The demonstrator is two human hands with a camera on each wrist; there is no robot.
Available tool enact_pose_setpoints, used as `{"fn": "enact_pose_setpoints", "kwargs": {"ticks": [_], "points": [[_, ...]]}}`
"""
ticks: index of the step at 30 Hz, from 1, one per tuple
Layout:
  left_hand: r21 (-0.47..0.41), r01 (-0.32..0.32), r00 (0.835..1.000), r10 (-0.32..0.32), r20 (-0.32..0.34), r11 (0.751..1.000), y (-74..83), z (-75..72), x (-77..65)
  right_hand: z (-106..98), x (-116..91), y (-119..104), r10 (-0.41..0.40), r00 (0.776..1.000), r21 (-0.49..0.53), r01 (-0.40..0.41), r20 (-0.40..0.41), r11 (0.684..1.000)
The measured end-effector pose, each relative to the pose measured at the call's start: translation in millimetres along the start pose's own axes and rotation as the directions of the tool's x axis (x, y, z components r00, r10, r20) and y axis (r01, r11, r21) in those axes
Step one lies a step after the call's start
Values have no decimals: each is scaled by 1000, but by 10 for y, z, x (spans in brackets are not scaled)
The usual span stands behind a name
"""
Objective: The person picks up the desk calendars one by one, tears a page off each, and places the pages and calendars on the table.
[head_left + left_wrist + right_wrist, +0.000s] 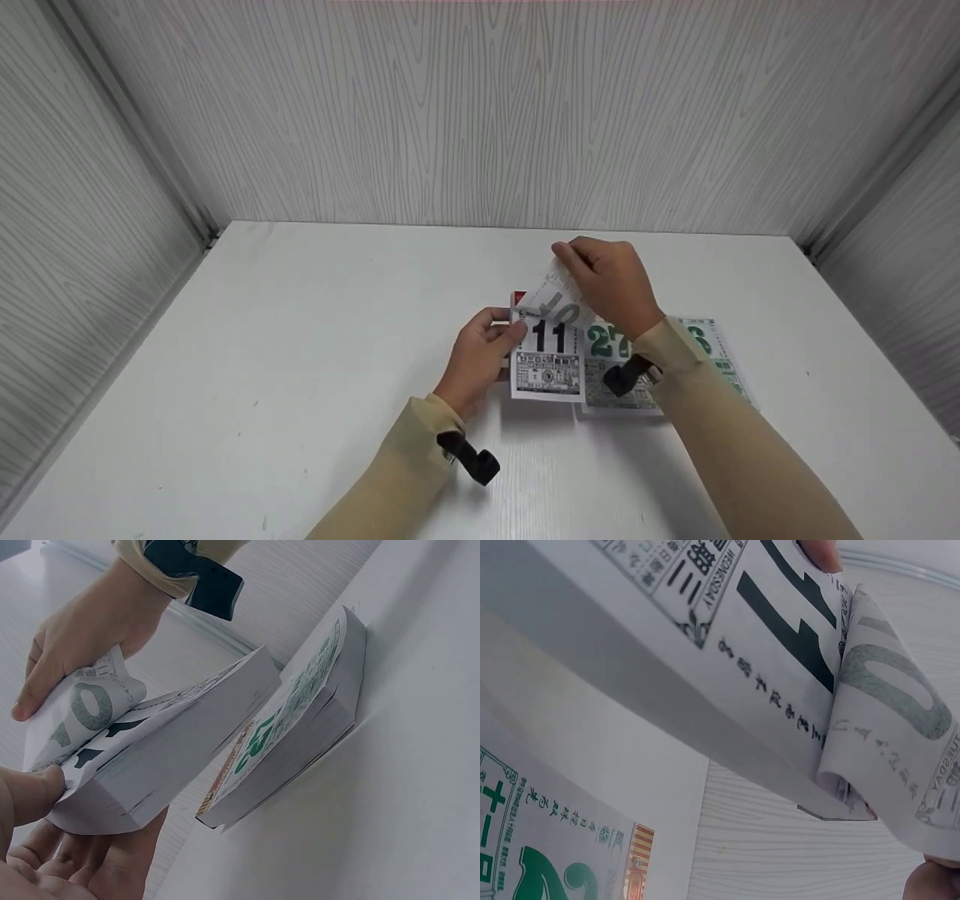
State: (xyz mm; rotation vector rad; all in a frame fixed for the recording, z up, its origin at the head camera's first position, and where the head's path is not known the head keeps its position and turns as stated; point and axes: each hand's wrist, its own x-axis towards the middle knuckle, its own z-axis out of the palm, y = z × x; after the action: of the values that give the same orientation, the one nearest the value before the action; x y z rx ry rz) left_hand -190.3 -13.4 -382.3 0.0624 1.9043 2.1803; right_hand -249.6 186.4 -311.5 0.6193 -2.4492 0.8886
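My left hand (480, 349) grips a thick tear-off calendar block (547, 376) by its left side, thumb on the front and fingers behind it. The block is raised off the table, its page showing a black 11. My right hand (613, 283) pinches the thin top sheet (556, 296), which bears a 10 seen from its back. This sheet is peeled up and curls over towards the block's top end, as the right wrist view shows. In the left wrist view, the left thumb (49, 784) presses near the fold.
Right of the held block, a second thick calendar block (616, 401) with a green 27 lies on the white table (300, 360). Beside it is a page with a green 6 (712, 337), partly hidden by the right forearm. Wood-grain panels (480, 112) enclose the table.
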Motion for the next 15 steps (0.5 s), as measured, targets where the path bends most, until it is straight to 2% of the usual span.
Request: {"fn": "enact_pose_setpoints", "kwargs": {"ticks": [9,15], "points": [[-19,-2,1000,2,-4,1000,5,9,-1,24,9,38,-1,1000,-2,1,8,1000],[-93,6,1000,-5,16,996,21,13,-13,34,-4,51,33,999,-10,-33,11,999]]}}
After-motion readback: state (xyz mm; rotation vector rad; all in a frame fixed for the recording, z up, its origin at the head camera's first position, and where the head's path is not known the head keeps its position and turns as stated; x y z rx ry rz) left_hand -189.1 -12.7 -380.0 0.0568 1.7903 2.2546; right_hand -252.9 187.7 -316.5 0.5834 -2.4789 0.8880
